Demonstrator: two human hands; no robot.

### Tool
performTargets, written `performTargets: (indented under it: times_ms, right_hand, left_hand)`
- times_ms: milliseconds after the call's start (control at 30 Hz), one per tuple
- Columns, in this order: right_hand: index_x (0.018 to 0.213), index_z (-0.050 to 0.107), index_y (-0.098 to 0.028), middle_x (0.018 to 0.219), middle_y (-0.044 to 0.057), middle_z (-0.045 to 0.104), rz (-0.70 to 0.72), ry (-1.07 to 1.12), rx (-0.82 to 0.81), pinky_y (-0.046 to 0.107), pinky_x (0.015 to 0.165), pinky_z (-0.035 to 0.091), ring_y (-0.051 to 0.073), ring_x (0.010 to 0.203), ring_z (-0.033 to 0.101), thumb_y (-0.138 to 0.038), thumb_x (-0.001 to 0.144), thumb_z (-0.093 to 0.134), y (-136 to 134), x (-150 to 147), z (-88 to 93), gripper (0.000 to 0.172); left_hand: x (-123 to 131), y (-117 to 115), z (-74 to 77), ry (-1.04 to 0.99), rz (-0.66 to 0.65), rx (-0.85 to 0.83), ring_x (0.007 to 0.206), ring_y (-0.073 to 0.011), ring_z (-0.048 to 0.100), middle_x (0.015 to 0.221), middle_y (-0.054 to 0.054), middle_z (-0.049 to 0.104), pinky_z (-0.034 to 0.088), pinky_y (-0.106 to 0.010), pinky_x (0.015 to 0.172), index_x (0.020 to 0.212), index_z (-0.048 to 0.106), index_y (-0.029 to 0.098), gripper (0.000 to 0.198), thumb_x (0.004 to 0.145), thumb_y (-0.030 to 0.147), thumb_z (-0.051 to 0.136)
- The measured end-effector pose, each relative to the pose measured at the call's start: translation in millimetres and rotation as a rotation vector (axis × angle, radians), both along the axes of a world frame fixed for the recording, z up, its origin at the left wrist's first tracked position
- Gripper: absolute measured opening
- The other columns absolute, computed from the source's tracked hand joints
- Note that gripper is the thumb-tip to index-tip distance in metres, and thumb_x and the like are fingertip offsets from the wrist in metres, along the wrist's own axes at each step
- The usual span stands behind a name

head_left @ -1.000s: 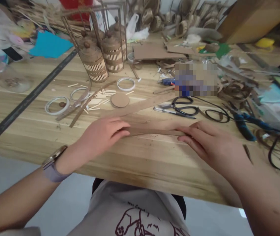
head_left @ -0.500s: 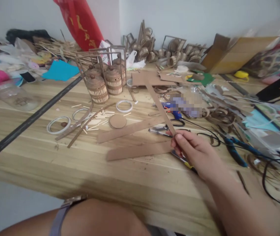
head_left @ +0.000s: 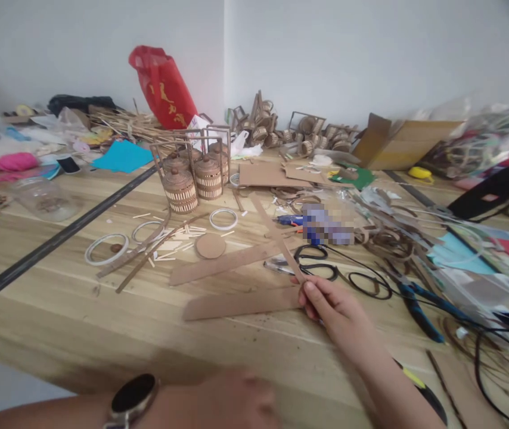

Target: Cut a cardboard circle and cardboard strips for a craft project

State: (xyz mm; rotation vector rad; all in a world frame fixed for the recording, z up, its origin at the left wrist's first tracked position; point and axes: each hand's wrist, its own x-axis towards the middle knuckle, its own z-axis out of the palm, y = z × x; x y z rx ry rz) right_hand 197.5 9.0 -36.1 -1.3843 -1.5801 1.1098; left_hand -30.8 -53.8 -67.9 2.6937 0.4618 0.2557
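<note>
My right hand [head_left: 339,310] pinches the lower end of a narrow cardboard strip [head_left: 276,235] between thumb and fingers; the strip slants up and away to the left. Beneath it on the table lie two wider cardboard strips [head_left: 219,265], the nearer one running under my right hand. My left hand [head_left: 236,396] is low at the table's front edge, with a watch [head_left: 133,393] on the wrist. Its fingers are smeared by motion, and I see nothing in them. A round cardboard disc [head_left: 210,245] lies beyond the strips, beside scattered small wooden sticks [head_left: 178,241].
Woven lidded baskets with tall handles [head_left: 180,190] stand behind rolls of tape [head_left: 106,249]. On the right are black-handled scissors [head_left: 317,262], blue-handled pliers [head_left: 419,310] and tangled cords. A cardboard box [head_left: 406,143] and a red bag [head_left: 165,89] sit at the back.
The view has tipped upward, so the table sits lower in it. My left hand has come further into view with its watch face showing. My right hand keeps the strip pinched.
</note>
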Motion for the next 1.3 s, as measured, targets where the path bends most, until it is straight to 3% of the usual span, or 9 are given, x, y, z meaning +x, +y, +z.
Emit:
performTargets:
  times_ms: [67, 133, 233, 433, 633, 967, 1133, 1200, 1300]
  right_hand:
    - [0.076, 0.067, -0.02, 0.062, -0.002, 0.057, -0.062, 0.135, -0.057, 0.027, 0.05, 0.038, 0.012, 0.051, 0.046, -0.074, 0.08, 0.066, 0.4, -1.3, -2.6, 0.054]
    - [0.083, 0.07, -0.02, 0.066, -0.002, 0.059, -0.133, 0.302, -0.114, 0.026, 0.05, 0.038, 0.011, 0.052, 0.046, -0.07, 0.074, 0.075, 0.7, -2.5, -5.5, 0.051]
    - [0.092, 0.074, -0.02, 0.071, 0.0, 0.063, -0.164, 0.476, -0.186, 0.027, 0.055, 0.045, 0.013, 0.057, 0.052, -0.063, 0.073, 0.08, 0.0, -5.1, -7.7, 0.048]
    - [0.095, 0.074, -0.02, 0.078, 0.002, 0.068, -0.06, 0.629, -0.318, 0.027, 0.069, 0.055, 0.014, 0.071, 0.062, -0.052, 0.067, 0.089, -4.4, -19.5, -4.0, 0.045]
    - [0.096, 0.07, -0.02, 0.079, 0.0, 0.065, 0.008, 0.645, -0.345, 0.023, 0.04, 0.043, 0.01, 0.052, 0.05, -0.056, 0.07, 0.085, -4.4, -39.5, -1.9, 0.046]
    - [0.089, 0.071, -0.019, 0.06, -0.003, 0.059, 0.013, 0.366, -0.097, 0.027, 0.048, 0.045, 0.013, 0.049, 0.054, -0.063, 0.084, 0.07, 0.7, -45.0, -11.1, 0.044]
    - [0.085, 0.076, -0.02, 0.073, 0.004, 0.071, -0.019, 0.133, 0.011, 0.036, 0.073, 0.054, 0.021, 0.073, 0.066, -0.064, 0.088, 0.063, 3.8, -24.4, -4.8, 0.046]
    - [0.097, 0.078, -0.02, 0.093, 0.009, 0.076, -0.041, -0.035, 0.073, 0.042, 0.086, 0.053, 0.026, 0.09, 0.069, -0.061, 0.087, 0.065, -2.6, -2.8, -1.2, 0.043]
    - [0.108, 0.077, -0.021, 0.103, 0.013, 0.077, -0.048, -0.698, 0.289, 0.05, 0.087, 0.055, 0.032, 0.096, 0.071, -0.061, 0.095, 0.052, -26.2, 38.9, -6.8, 0.048]
  left_hand:
    - [-13.2, 26.4, 35.3, -0.137, 0.168, 0.162, 0.073, -0.0195, 0.059, 0.074, -0.002, 0.067, 0.049, -0.035, 0.07, 0.071, 0.053, 0.023, 0.021, 0.091, 0.024, 0.061]
    - [-26.8, 51.6, 66.6, -0.358, 0.569, 0.117, 0.076, -0.0184, 0.06, 0.079, -0.002, 0.067, 0.049, -0.032, 0.071, 0.075, 0.055, 0.023, 0.02, 0.094, 0.022, 0.048]
    - [-31.6, 69.2, 82.2, -0.404, 0.889, -0.139, 0.075, -0.0183, 0.061, 0.08, -0.001, 0.068, 0.049, -0.03, 0.067, 0.082, 0.06, 0.023, 0.022, 0.097, 0.032, 0.046]
    - [9.4, 50.9, 36.0, -0.282, 0.65, -0.801, 0.071, -0.0166, 0.061, 0.081, -0.002, 0.069, 0.046, -0.026, 0.063, 0.099, 0.068, 0.018, 0.025, 0.091, 0.039, 0.057]
    - [18.5, 55.7, 19.4, -0.501, 0.454, -1.264, 0.058, -0.0111, 0.049, 0.077, -0.004, 0.064, 0.039, -0.026, 0.058, 0.086, 0.064, 0.014, 0.053, 0.081, 0.067, 0.064]
    - [6.5, 60.4, 14.5, -0.515, 0.478, -1.256, 0.061, -0.0114, 0.048, 0.078, -0.004, 0.065, 0.039, -0.026, 0.06, 0.084, 0.061, 0.014, 0.05, 0.084, 0.064, 0.064]
    - [4.5, 58.6, 12.9, -0.512, 0.469, -1.224, 0.063, -0.0117, 0.048, 0.079, -0.004, 0.065, 0.039, -0.026, 0.061, 0.09, 0.061, 0.014, 0.043, 0.09, 0.057, 0.059]
    - [3.3, 57.6, 14.8, -0.513, 0.498, -1.211, 0.062, -0.0117, 0.048, 0.079, -0.004, 0.066, 0.039, -0.026, 0.061, 0.092, 0.06, 0.014, 0.038, 0.092, 0.052, 0.055]
    - [2.6, 57.3, 17.0, -0.529, 0.564, -1.237, 0.065, -0.0122, 0.05, 0.079, -0.003, 0.067, 0.04, -0.025, 0.062, 0.103, 0.059, 0.013, 0.033, 0.091, 0.043, 0.055]
